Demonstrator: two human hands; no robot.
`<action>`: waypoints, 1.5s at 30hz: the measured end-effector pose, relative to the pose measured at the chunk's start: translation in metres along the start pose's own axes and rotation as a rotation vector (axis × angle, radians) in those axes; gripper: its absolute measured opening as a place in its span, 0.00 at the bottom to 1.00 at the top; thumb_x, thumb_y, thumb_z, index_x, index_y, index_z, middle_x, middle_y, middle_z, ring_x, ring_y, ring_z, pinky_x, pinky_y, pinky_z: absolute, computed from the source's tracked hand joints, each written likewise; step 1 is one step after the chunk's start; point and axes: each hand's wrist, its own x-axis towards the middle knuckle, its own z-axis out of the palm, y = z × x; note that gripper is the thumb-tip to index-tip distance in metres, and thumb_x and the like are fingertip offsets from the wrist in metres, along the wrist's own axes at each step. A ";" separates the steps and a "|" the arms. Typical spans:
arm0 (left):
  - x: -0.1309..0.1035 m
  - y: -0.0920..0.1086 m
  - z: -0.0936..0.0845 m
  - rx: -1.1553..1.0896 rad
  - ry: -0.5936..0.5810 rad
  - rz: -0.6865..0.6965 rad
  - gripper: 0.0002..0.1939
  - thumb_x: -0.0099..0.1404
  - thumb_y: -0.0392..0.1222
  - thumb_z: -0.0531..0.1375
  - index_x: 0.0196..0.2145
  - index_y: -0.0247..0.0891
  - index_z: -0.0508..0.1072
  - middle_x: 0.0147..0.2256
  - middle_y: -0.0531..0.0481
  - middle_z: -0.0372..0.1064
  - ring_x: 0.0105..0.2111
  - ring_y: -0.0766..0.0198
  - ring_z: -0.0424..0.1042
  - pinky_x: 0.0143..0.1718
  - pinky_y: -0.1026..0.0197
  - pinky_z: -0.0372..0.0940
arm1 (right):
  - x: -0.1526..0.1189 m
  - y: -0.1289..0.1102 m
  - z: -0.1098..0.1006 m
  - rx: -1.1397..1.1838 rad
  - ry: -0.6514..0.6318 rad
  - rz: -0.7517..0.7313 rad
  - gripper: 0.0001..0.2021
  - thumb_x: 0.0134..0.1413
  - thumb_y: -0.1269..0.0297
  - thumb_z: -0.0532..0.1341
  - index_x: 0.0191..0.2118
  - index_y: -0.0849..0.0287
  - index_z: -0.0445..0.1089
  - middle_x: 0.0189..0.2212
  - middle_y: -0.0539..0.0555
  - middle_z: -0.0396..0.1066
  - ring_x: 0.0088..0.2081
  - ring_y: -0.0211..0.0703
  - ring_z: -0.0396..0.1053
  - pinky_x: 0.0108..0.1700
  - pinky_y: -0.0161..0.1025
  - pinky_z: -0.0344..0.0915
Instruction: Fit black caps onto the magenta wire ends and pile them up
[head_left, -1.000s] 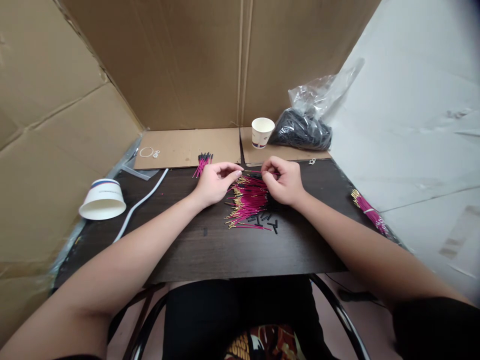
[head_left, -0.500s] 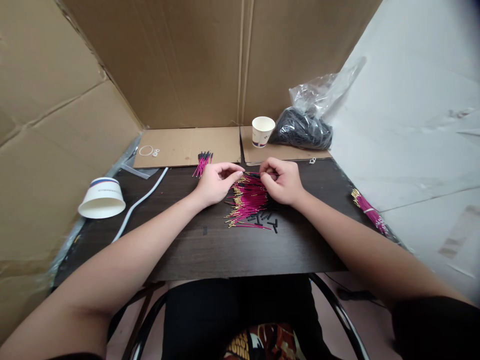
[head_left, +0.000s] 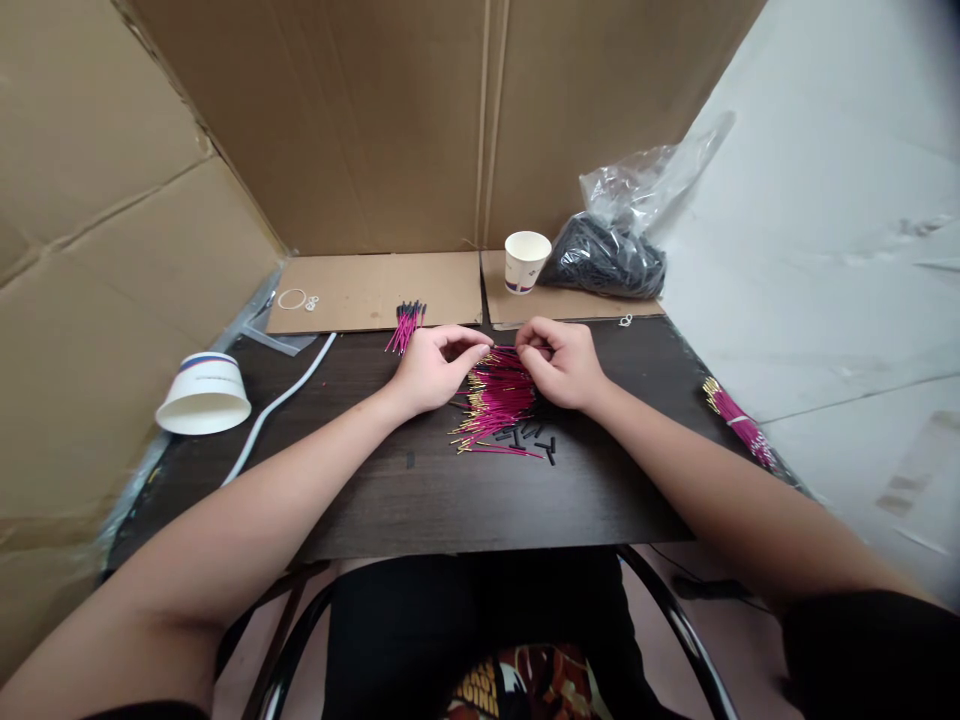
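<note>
My left hand [head_left: 439,368] is closed in a pinch, thumb against forefinger; the small piece at its fingertips is mostly hidden. Facing it, my right hand [head_left: 561,362] pinches a thin magenta wire, whose end points at the left fingertips. Under both hands lies a loose pile of magenta wires [head_left: 501,395] with gold-coloured tips on the left. Short black sleeves [head_left: 531,432] are scattered at the pile's near right side. Beyond my left hand rests a small group of magenta wires with black ends [head_left: 409,322].
A paper cup [head_left: 526,262] stands upright at the back beside a clear bag of black pieces [head_left: 609,255]. Another paper cup [head_left: 204,395] lies tipped at left, near a grey-white cable [head_left: 281,402]. A tied magenta wire bundle [head_left: 739,422] sits at the right edge. Cardboard walls [head_left: 375,120] enclose the back.
My right hand has shifted slightly left and my left fingertips slightly right, so the two pinches are a little closer together. Everything else stays put.
</note>
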 end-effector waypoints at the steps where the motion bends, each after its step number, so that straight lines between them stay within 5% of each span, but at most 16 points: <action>1: 0.000 0.000 0.000 0.004 0.000 0.007 0.14 0.70 0.48 0.71 0.45 0.35 0.88 0.44 0.40 0.85 0.43 0.53 0.82 0.50 0.49 0.76 | 0.000 0.000 0.000 0.000 -0.001 0.005 0.05 0.58 0.69 0.60 0.31 0.57 0.71 0.21 0.46 0.66 0.22 0.37 0.59 0.32 0.38 0.59; 30: -0.002 0.001 0.001 0.015 -0.017 0.020 0.14 0.70 0.48 0.70 0.45 0.35 0.87 0.44 0.40 0.84 0.42 0.54 0.82 0.49 0.50 0.76 | 0.000 -0.004 0.001 0.012 -0.045 0.031 0.04 0.59 0.67 0.61 0.32 0.56 0.70 0.22 0.47 0.66 0.24 0.39 0.60 0.35 0.40 0.61; 35: -0.002 0.003 0.002 -0.068 -0.013 -0.029 0.21 0.65 0.46 0.73 0.52 0.32 0.84 0.42 0.39 0.83 0.39 0.58 0.79 0.45 0.53 0.76 | 0.000 -0.001 0.002 0.023 -0.013 0.055 0.05 0.60 0.67 0.61 0.33 0.57 0.72 0.25 0.49 0.71 0.27 0.41 0.65 0.34 0.40 0.61; 45: 0.000 -0.001 0.002 -0.096 -0.017 -0.055 0.17 0.63 0.46 0.74 0.46 0.33 0.84 0.41 0.39 0.83 0.38 0.58 0.79 0.45 0.52 0.75 | 0.003 -0.002 0.004 0.141 0.072 0.120 0.07 0.65 0.62 0.65 0.35 0.57 0.76 0.30 0.52 0.67 0.31 0.41 0.62 0.36 0.41 0.61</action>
